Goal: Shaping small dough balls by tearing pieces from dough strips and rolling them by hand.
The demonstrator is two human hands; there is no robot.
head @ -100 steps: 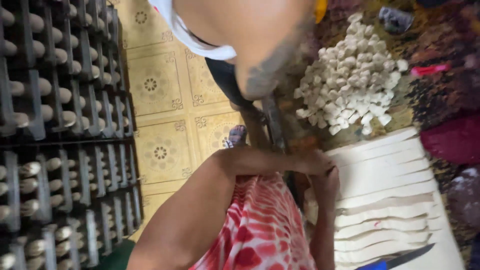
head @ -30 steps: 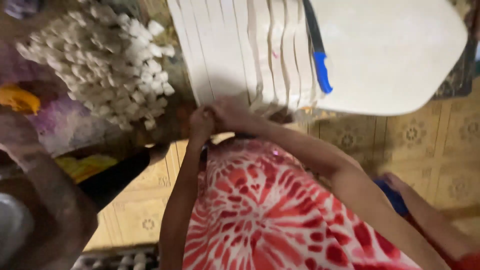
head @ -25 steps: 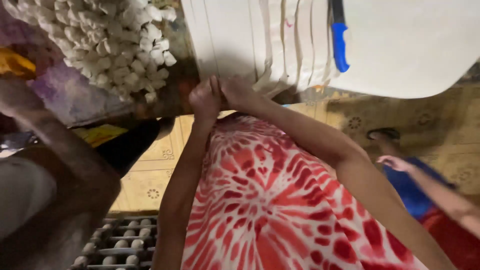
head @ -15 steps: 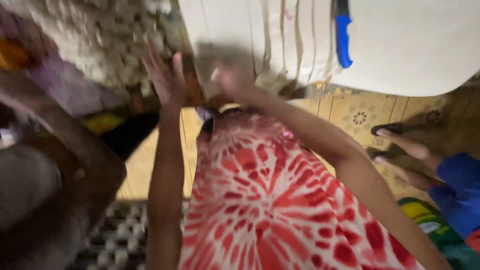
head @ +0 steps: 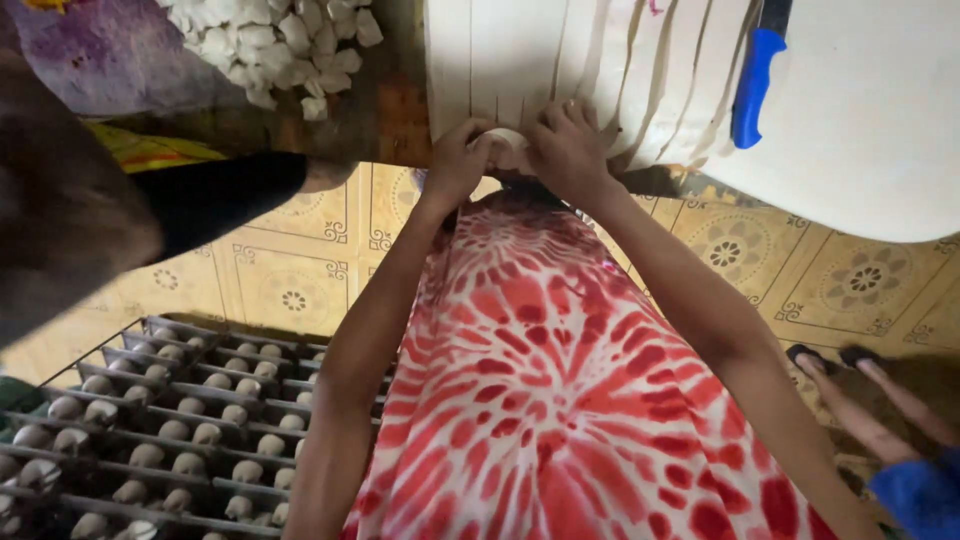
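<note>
Both hands — left hand (head: pixel 455 165) and right hand (head: pixel 570 150) — pinch a soft white dough strip (head: pixel 507 145), which might tear if pulled hard

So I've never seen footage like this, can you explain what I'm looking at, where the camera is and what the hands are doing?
No machine here: a person wears a camera on the head, looking down over a red and white tie-dye garment at their own bare hands. The left hand and right hand together pinch a small pale lump at the edge of a white sheet cut into strips. A blue-handled knife lies on the sheet, and a heap of small white pieces lies to the left. Below, on the patterned tile floor, a dark rack holds rows of pale balls.
</note>
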